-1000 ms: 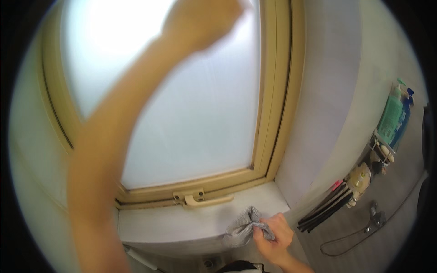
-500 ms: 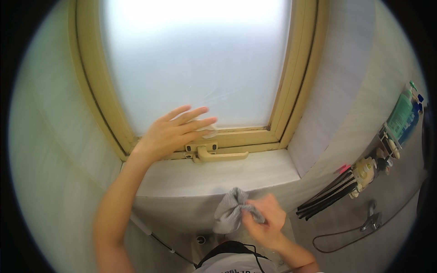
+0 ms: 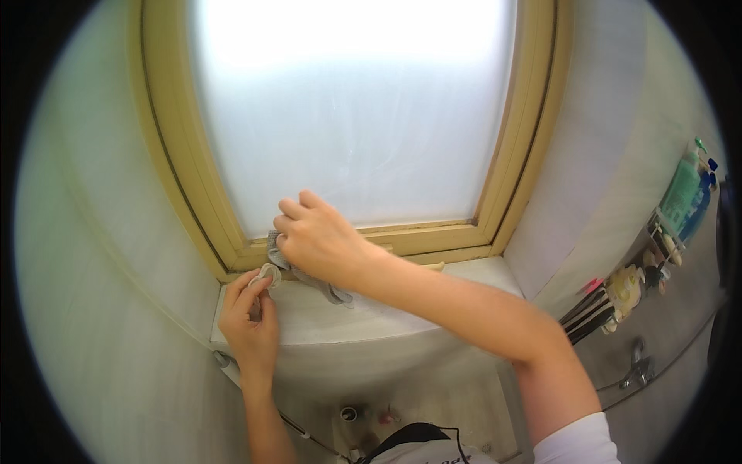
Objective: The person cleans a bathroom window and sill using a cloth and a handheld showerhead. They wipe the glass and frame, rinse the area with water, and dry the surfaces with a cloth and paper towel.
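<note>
My right hand (image 3: 318,241) is closed on a grey cloth (image 3: 331,291), at the lower left corner of a tan window frame (image 3: 433,234). Part of the cloth hangs down over the white sill (image 3: 402,315). Just below and to the left, my left hand (image 3: 251,315) pinches a small, crumpled whitish wipe (image 3: 269,275) between thumb and fingers. The frosted pane (image 3: 348,116) rises behind both hands. My right forearm crosses in front of the sill and hides most of the window handle.
On the right wall hang a rack (image 3: 663,232) with a green bottle (image 3: 682,185) and a blue bottle (image 3: 699,205), dark rods (image 3: 591,317) and a shower tap (image 3: 638,367). A thin pole (image 3: 297,427) leans at lower left. A round drain (image 3: 348,414) lies below.
My right hand has carried the grey cloth up and left to the frame's corner. My left hand has dropped from the pane's lower edge to the sill's left end, with the wipe.
</note>
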### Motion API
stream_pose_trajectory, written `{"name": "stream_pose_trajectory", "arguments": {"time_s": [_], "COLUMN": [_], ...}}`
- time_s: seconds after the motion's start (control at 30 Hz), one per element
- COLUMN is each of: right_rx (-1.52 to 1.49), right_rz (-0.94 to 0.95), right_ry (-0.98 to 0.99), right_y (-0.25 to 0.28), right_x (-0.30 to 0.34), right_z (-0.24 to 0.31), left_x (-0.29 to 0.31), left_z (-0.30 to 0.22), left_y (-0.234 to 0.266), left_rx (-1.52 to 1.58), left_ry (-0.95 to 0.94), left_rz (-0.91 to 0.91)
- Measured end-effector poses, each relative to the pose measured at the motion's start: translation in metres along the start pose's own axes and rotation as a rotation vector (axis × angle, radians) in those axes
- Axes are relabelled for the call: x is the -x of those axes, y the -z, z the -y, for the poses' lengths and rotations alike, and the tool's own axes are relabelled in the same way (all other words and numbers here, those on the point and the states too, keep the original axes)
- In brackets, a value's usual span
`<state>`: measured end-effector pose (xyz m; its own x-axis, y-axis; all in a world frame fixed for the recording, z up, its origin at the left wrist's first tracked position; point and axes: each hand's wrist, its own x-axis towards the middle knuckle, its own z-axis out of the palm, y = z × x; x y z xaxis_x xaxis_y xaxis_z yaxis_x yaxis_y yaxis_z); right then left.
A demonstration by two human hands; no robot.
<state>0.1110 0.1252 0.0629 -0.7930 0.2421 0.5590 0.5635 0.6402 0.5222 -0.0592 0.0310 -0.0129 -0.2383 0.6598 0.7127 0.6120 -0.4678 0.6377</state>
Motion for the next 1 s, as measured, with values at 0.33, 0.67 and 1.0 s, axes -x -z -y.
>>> {"name": "stream_pose_trajectory", "arguments": {"time_s": [0.33, 0.67, 1.0], "right_rx": [-0.137, -0.151, -0.053], "right_rz": [-0.019, -0.097, -0.102], "right_ry": [-0.07, -0.039, -0.066], "right_y": [0.021, 0.01, 0.003], "right_x": [0.04, 0.029, -0.006], "right_z": [-0.027, -0.018, 0.018], "left_x": [0.005, 0.009, 0.01], "left_z": [-0.001, 0.005, 0.012], "left_y": [-0.007, -0.002, -0.001], "left_rx": [-0.072, -0.142, -0.161], "left_ry": [-0.101, -0.176, -0.238], "left_rz": [-0.12, -0.21, -0.399]}}
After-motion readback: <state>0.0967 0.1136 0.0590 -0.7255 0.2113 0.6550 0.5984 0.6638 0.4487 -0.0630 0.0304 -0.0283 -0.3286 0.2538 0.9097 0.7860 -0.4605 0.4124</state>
